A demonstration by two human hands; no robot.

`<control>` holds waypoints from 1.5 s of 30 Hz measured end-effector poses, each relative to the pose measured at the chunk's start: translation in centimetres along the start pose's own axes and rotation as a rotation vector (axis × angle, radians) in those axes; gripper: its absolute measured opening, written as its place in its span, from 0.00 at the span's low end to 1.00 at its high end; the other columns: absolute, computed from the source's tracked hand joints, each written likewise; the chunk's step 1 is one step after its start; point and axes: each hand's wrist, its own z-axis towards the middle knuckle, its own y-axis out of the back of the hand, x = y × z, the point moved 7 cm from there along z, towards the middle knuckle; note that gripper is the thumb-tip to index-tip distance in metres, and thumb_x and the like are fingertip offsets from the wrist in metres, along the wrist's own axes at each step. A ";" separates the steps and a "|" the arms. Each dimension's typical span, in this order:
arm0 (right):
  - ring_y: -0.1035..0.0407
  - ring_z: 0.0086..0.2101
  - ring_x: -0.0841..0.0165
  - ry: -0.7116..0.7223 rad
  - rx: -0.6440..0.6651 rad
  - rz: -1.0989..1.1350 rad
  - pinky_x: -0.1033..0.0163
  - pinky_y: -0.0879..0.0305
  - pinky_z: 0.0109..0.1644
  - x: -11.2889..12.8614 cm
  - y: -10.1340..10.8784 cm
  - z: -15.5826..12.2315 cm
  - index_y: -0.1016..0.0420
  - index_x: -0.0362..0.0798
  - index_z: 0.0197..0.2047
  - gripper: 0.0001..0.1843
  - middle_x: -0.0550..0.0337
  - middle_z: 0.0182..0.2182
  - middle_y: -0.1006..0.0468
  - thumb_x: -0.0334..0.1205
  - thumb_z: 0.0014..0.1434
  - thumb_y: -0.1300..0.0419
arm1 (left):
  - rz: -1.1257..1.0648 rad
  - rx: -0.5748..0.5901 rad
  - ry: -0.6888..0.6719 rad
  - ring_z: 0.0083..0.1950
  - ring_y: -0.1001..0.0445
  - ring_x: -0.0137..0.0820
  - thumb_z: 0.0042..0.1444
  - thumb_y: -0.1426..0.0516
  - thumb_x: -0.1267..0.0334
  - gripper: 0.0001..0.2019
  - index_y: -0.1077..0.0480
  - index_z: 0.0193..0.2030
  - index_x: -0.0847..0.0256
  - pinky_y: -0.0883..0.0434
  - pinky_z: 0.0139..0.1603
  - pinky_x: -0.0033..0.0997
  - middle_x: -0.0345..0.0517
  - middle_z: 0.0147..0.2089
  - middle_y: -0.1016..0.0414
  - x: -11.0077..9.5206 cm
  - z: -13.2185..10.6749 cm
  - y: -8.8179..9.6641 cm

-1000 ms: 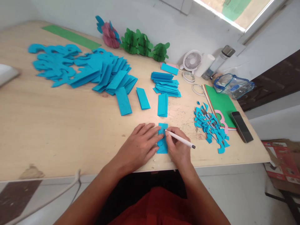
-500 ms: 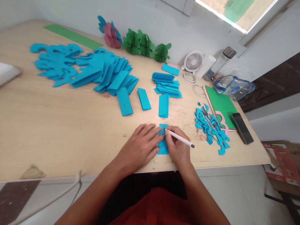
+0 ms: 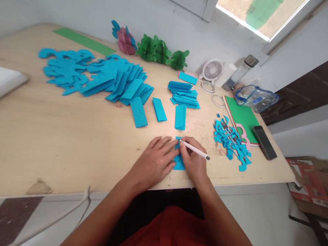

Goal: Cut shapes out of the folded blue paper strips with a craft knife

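So it all came down to how the narrow blue rectangle of paper (image 3: 178,166) sat between the two hands. It lay flat on the pale wooden bench (image 3: 77,147), close to the front edge, long axis running pretty much from 12 to 6 o'clock. From the left hand (image 3: 156,162) it was at about 3 o'clock, from the right hand (image 3: 195,160) about 9. Honestly, neither hand was clearly nearer: the left had its fingertips right on the paper, the right was tight up against its other side.

Left grip wasn't closed on anything, just palm down, fingers spread and laid partway across the sheet. Right grip was pinched around a slim white pen with a dark end (image 3: 195,149), tip toward 10 o'clock, tail toward 4, so it slanted well off the paper's long axis. The tip was over the far end of the sheet; couldn't tell if it was actually pressing. A faint curved line showed on the near part.

Just beyond, at 12 o'clock, was a folded blue paper piece (image 3: 180,117), and a messy pile of blue paper scraps (image 3: 230,138) sat between 2 and 3.
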 end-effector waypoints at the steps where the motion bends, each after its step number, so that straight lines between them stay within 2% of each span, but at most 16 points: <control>1: 0.25 0.35 0.64 0.004 0.001 -0.005 0.60 0.29 0.41 0.1 0.0 0.1 0.24 0.51 0.38 0.09 0.57 0.34 0.18 0.40 0.64 0.45 | -0.003 0.000 0.000 0.65 0.35 0.45 0.64 0.49 0.66 0.18 0.31 0.59 0.58 0.38 0.65 0.54 0.51 0.63 0.29 0.0 0.0 0.0; 12: 0.25 0.36 0.64 0.025 0.028 -0.012 0.60 0.30 0.42 0.3 -0.4 0.6 0.24 0.51 0.38 0.08 0.57 0.34 0.18 0.39 0.64 0.45 | -0.026 0.025 0.027 0.65 0.35 0.44 0.63 0.48 0.67 0.18 0.31 0.59 0.59 0.39 0.66 0.53 0.52 0.62 0.29 0.0 0.0 -0.1; 29: 0.25 0.36 0.64 -0.037 0.055 0.124 0.60 0.29 0.41 -0.2 -0.6 1.0 0.25 0.51 0.39 0.08 0.57 0.36 0.19 0.41 0.63 0.44 | -0.042 0.011 0.032 0.65 0.36 0.45 0.61 0.47 0.68 0.18 0.30 0.58 0.57 0.39 0.66 0.53 0.51 0.62 0.29 0.1 0.0 0.0; 38: 0.27 0.36 0.65 -0.034 0.054 0.179 0.61 0.30 0.41 -0.7 -0.9 1.0 0.24 0.50 0.39 0.08 0.57 0.35 0.19 0.42 0.62 0.44 | -0.015 0.011 0.004 0.65 0.36 0.45 0.62 0.47 0.67 0.20 0.32 0.60 0.59 0.39 0.66 0.53 0.52 0.63 0.30 0.1 0.0 -0.2; 41: 0.27 0.35 0.66 -0.056 0.027 0.270 0.61 0.31 0.40 -1.2 -0.9 1.0 0.24 0.50 0.39 0.09 0.59 0.35 0.20 0.44 0.62 0.42 | 0.006 0.006 -0.006 0.65 0.37 0.46 0.62 0.47 0.67 0.19 0.31 0.60 0.59 0.40 0.66 0.54 0.52 0.64 0.31 0.1 -0.1 -0.3; 45: 0.27 0.34 0.66 -0.118 -0.086 0.413 0.62 0.31 0.37 -1.9 0.5 0.2 0.24 0.48 0.40 0.10 0.59 0.34 0.20 0.45 0.62 0.42 | 0.021 0.007 -0.017 0.66 0.38 0.45 0.63 0.47 0.65 0.18 0.30 0.58 0.58 0.40 0.67 0.53 0.51 0.65 0.31 0.1 -0.2 -0.4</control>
